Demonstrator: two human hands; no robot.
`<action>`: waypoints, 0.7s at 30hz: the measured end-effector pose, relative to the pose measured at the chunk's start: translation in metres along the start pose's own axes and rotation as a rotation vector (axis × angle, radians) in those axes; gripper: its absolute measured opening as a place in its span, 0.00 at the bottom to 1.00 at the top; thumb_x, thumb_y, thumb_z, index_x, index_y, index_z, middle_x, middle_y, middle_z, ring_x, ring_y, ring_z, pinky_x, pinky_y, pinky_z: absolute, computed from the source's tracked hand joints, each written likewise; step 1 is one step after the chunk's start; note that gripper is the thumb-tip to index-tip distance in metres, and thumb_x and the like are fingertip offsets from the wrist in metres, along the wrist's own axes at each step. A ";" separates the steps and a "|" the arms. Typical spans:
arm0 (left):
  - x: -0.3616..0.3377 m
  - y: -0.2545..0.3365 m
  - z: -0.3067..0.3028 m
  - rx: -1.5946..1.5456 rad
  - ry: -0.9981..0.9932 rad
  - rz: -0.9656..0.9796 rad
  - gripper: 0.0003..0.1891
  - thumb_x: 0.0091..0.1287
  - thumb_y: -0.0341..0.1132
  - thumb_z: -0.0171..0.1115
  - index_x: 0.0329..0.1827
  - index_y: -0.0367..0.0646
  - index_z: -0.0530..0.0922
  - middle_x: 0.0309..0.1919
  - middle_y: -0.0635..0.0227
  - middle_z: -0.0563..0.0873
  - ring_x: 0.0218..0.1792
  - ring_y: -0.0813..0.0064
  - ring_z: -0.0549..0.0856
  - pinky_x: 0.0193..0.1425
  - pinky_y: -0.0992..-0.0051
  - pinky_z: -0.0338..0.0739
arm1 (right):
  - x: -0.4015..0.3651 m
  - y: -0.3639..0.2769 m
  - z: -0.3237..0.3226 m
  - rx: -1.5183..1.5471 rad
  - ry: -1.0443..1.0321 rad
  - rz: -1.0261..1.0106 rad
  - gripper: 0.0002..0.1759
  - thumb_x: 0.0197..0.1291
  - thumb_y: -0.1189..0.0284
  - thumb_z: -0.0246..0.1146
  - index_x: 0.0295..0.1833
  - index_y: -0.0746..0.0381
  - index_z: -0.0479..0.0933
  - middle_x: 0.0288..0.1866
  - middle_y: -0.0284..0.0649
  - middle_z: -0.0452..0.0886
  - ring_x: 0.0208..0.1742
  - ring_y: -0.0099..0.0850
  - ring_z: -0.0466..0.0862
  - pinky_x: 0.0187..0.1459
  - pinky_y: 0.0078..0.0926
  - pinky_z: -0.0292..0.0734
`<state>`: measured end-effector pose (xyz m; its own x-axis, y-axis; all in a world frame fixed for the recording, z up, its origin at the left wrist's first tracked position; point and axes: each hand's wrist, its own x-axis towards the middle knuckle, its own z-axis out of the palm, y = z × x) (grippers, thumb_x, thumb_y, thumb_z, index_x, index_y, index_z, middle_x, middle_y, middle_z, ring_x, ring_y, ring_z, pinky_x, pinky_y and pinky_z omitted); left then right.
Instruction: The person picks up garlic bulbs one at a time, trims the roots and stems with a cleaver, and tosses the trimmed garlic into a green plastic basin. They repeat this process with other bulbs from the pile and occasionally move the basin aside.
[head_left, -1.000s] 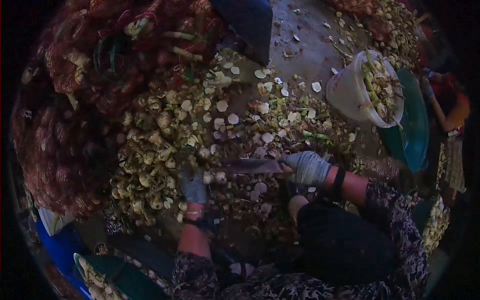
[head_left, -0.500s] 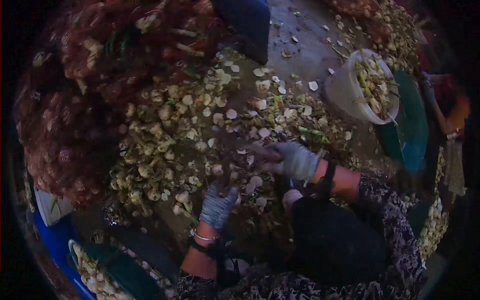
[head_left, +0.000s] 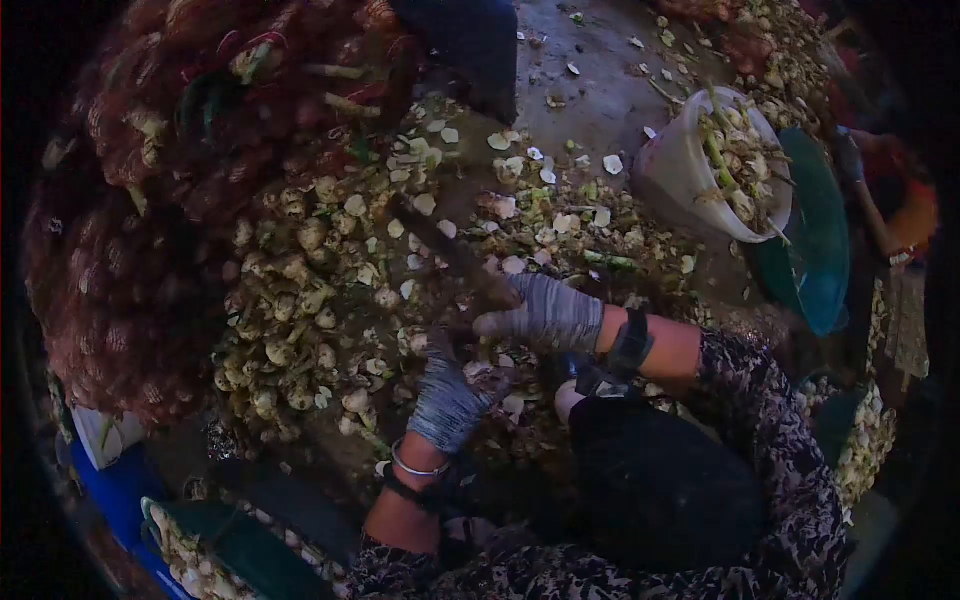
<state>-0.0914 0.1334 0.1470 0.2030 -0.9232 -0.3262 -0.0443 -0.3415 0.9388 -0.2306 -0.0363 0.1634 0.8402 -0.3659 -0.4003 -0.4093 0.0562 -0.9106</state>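
Observation:
My right hand (head_left: 545,312), in a grey striped glove, is closed around a long, dark, blade-like tool (head_left: 440,240), which looks like a knife. It points up and to the left over the garlic. Just below it my left hand (head_left: 447,405), gloved the same way, curls its fingers. Something pale lies by its thumb, too dim and blurred to name. A pile of garlic bulbs (head_left: 285,330) with stems and roots lies left of both hands. Cut garlic scraps (head_left: 565,222) and round pale slices are strewn beyond them.
Red mesh sacks of garlic (head_left: 120,290) are heaped at the left. A white bucket (head_left: 665,175) of trimmings leans at the upper right beside a green tub (head_left: 825,240). Another green tub (head_left: 250,550) with garlic stands at lower left. Another person's arm (head_left: 868,205) shows at far right.
My right hand has moved slightly left, and the tool has swung to point farther up and left. My left hand has turned inward, its fingers now closer beneath the right hand. The view has shifted a little.

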 end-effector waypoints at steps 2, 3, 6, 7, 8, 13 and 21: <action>0.003 0.008 -0.002 -0.026 -0.012 -0.009 0.36 0.59 0.36 0.74 0.66 0.37 0.63 0.57 0.58 0.75 0.56 0.66 0.77 0.62 0.67 0.74 | -0.001 -0.007 0.000 0.023 0.038 0.016 0.29 0.62 0.49 0.66 0.55 0.62 0.78 0.44 0.38 0.81 0.46 0.27 0.78 0.49 0.31 0.74; 0.006 0.013 -0.008 0.015 -0.062 0.083 0.37 0.58 0.35 0.74 0.67 0.37 0.63 0.57 0.58 0.75 0.56 0.66 0.77 0.62 0.67 0.75 | -0.004 -0.010 0.001 0.045 0.070 0.029 0.31 0.61 0.44 0.65 0.54 0.61 0.77 0.46 0.40 0.80 0.46 0.31 0.77 0.49 0.33 0.73; 0.003 0.034 -0.006 -0.038 -0.069 0.152 0.39 0.57 0.34 0.75 0.69 0.39 0.62 0.59 0.57 0.74 0.58 0.65 0.77 0.62 0.67 0.75 | -0.019 -0.037 -0.008 0.410 0.057 0.298 0.26 0.60 0.46 0.67 0.50 0.57 0.80 0.41 0.38 0.82 0.38 0.30 0.79 0.41 0.30 0.75; 0.002 0.037 -0.004 -0.138 -0.024 0.128 0.39 0.57 0.33 0.75 0.70 0.40 0.61 0.60 0.57 0.73 0.60 0.65 0.76 0.62 0.67 0.75 | -0.019 -0.030 -0.006 0.409 0.056 0.295 0.26 0.60 0.46 0.67 0.50 0.57 0.80 0.41 0.38 0.82 0.38 0.30 0.79 0.41 0.30 0.75; 0.005 0.038 -0.006 -0.136 -0.018 0.132 0.39 0.57 0.33 0.75 0.70 0.40 0.61 0.60 0.57 0.73 0.60 0.65 0.76 0.62 0.67 0.75 | -0.015 -0.017 -0.002 0.460 0.061 0.340 0.24 0.60 0.47 0.68 0.47 0.56 0.80 0.35 0.36 0.81 0.32 0.28 0.78 0.35 0.29 0.73; 0.013 0.028 0.001 -0.187 0.034 0.278 0.41 0.59 0.33 0.74 0.73 0.41 0.59 0.63 0.59 0.73 0.60 0.65 0.78 0.63 0.66 0.76 | -0.012 0.006 0.013 0.699 0.123 0.563 0.21 0.60 0.49 0.69 0.38 0.57 0.78 0.21 0.31 0.75 0.18 0.24 0.72 0.20 0.26 0.66; 0.015 0.008 -0.005 -0.184 0.001 0.071 0.31 0.62 0.35 0.71 0.68 0.43 0.68 0.57 0.64 0.82 0.55 0.70 0.82 0.60 0.71 0.78 | -0.016 0.021 0.017 0.684 0.024 0.505 0.21 0.60 0.49 0.69 0.32 0.55 0.75 0.19 0.31 0.71 0.15 0.24 0.71 0.17 0.27 0.69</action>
<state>-0.0836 0.1177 0.1500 0.2065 -0.9438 -0.2581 0.1214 -0.2371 0.9639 -0.2469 -0.0132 0.1491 0.6039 -0.1652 -0.7798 -0.4212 0.7644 -0.4881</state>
